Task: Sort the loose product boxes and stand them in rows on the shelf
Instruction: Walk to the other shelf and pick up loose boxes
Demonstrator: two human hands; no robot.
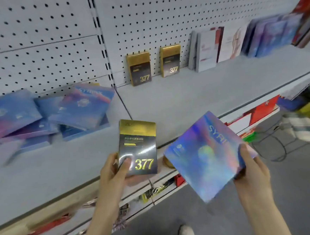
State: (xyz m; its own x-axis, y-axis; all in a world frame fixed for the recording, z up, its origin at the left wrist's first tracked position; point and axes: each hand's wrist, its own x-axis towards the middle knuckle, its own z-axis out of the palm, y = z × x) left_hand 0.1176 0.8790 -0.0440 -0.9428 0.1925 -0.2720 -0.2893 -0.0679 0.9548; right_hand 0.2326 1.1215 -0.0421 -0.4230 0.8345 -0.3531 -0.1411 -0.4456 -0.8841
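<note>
The grey shelf runs from lower left to upper right, backed by a white pegboard. On its left part lies a blue pile of holographic blue-violet boxes, flat or tilted and overlapping in no order (the blur there hides how many). Further along stands a gold pair, two gold-and-black boxes marked 377. They are upright against the pegboard, side by side with a gap between them. To their right, pale boxes in white and pink stand in a close row against the pegboard. Past those is a blue row of upright blue-violet boxes, blurred. Red boxes show at the far right edge.

The left hand grips a gold box of the same 377 kind, upright with its face to the camera. The thumb presses the lower left of the face and the fingers curl behind it. The box is held in the air over the shelf's front edge.

The right hand grips a blue box, holographic and lettered SYRI, tilted with one corner up. The thumb lies on its right edge and the fingers are under it. This box hangs in front of the shelf, near the gold box but apart from it.

Below, a lower shelf carries red and mixed goods. A white shoe stands on the grey floor.
</note>
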